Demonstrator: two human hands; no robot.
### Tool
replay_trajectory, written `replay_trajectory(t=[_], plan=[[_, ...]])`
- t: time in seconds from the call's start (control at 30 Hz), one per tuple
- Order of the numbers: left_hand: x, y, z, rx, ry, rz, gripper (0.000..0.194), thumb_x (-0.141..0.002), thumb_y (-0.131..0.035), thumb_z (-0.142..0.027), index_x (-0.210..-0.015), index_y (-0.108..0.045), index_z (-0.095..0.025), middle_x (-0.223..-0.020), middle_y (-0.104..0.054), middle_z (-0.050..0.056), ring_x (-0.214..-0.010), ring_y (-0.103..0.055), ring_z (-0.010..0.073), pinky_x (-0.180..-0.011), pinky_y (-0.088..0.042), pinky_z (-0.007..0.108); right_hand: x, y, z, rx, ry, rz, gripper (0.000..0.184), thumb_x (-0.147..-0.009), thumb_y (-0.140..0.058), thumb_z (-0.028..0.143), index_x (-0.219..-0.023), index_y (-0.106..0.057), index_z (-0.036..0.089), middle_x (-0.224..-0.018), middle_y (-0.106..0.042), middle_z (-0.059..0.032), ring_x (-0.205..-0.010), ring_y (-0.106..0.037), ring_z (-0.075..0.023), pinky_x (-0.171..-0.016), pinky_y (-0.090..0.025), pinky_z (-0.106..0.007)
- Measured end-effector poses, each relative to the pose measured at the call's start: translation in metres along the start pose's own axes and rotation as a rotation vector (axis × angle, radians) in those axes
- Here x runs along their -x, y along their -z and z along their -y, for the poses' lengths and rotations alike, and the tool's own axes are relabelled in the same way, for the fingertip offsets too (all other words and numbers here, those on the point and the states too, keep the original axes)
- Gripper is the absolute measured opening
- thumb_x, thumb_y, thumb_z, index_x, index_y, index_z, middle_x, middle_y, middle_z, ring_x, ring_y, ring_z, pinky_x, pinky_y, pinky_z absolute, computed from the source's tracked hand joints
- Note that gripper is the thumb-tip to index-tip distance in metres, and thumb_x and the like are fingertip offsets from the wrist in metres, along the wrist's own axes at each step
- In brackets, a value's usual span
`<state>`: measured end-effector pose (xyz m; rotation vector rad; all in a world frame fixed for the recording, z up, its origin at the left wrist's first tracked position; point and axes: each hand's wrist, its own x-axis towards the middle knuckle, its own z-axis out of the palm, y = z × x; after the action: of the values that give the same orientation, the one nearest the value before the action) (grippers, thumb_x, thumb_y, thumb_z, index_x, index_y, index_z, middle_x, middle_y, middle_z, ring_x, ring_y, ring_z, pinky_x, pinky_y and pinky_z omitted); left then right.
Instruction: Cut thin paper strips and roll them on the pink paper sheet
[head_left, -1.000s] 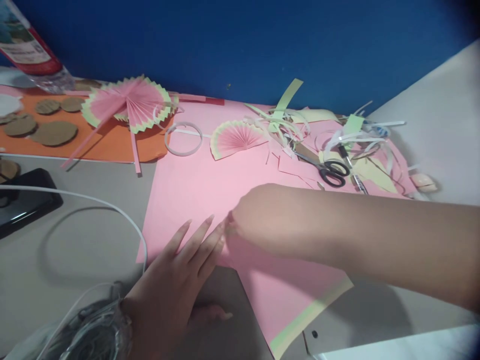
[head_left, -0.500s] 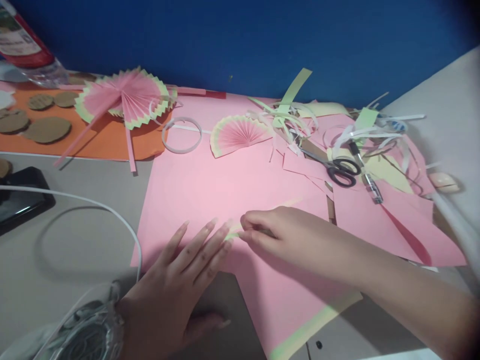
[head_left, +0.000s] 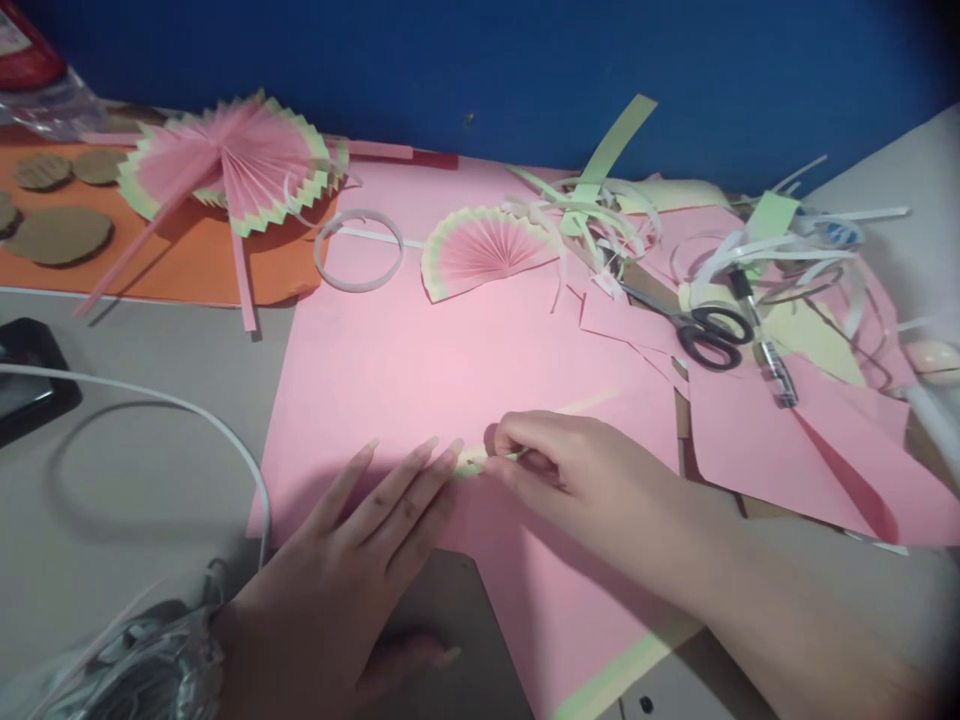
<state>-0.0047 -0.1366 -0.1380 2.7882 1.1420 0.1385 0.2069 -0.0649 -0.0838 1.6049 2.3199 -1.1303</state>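
Observation:
My left hand [head_left: 375, 540] lies flat with its fingers stretched out over a pink paper sheet [head_left: 360, 360]. Its fingertips press at the left end of a narrow yellow-green paper strip [head_left: 471, 462]. Thumb and forefinger of my right hand [head_left: 559, 460] pinch this strip just beside them; the exact grip is partly hidden by the fingers. A thin yellow streak [head_left: 596, 402] shows on the pink beyond my right knuckles. Below my hands, a pink paper with a green and yellow border [head_left: 577, 620] reaches toward the front edge.
A pleated paper fan [head_left: 495, 250] and a tape ring [head_left: 358, 250] lie behind my hands. Scissors [head_left: 712, 335], a marker [head_left: 772, 370] and paper scraps [head_left: 615, 225] crowd the right. At left are another pleated piece [head_left: 277, 165], cardboard discs [head_left: 60, 235], a phone [head_left: 34, 380] and a cable [head_left: 187, 405].
My right hand has shifted slightly right, still pinching, and more of the yellow-green strip shows between my hands. My left hand stays nearly in place. The camera view has turned a little.

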Motion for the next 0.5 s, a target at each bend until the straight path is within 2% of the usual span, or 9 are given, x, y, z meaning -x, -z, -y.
replay_trajectory(t=[0.17, 0.33, 0.5], plan=[[0.0006, -0.0008, 0.0, -0.003, -0.001, -0.013, 0.079, -0.083, -0.037, -0.066, -0.14, -0.035, -0.012, -0.15, -0.027, 0.01, -0.138, -0.023, 0.0256, -0.114, -0.005, 0.045, 0.0027, -0.0027, -0.0033, 0.016, -0.035, -0.053, 0.018, -0.089, -0.042, 0.023, -0.074, -0.05, 0.023, -0.058, -0.048, 0.0062, -0.053, -0.044, -0.0105, -0.048, -0.024, -0.024], [-0.0001, -0.001, -0.0004, -0.008, -0.004, -0.011, 0.077, -0.083, -0.038, -0.066, -0.139, -0.037, -0.013, -0.15, -0.027, 0.01, -0.138, -0.022, 0.0253, -0.114, -0.005, 0.046, 0.0026, -0.0088, -0.004, 0.143, -0.067, -0.117, 0.014, -0.087, -0.047, 0.03, -0.077, -0.053, 0.024, -0.055, -0.052, 0.0061, -0.05, -0.046, -0.0115, -0.045, -0.02, -0.024], [0.0005, -0.0009, -0.0002, -0.008, 0.0, -0.001, 0.076, -0.083, -0.036, -0.066, -0.138, -0.039, -0.014, -0.15, -0.028, 0.009, -0.137, -0.024, 0.0249, -0.114, -0.006, 0.045, 0.0016, -0.0093, -0.0027, 0.27, -0.051, -0.171, 0.014, -0.088, -0.046, 0.03, -0.077, -0.053, 0.024, -0.055, -0.053, 0.0054, -0.049, -0.047, -0.0123, -0.045, -0.017, -0.026]])
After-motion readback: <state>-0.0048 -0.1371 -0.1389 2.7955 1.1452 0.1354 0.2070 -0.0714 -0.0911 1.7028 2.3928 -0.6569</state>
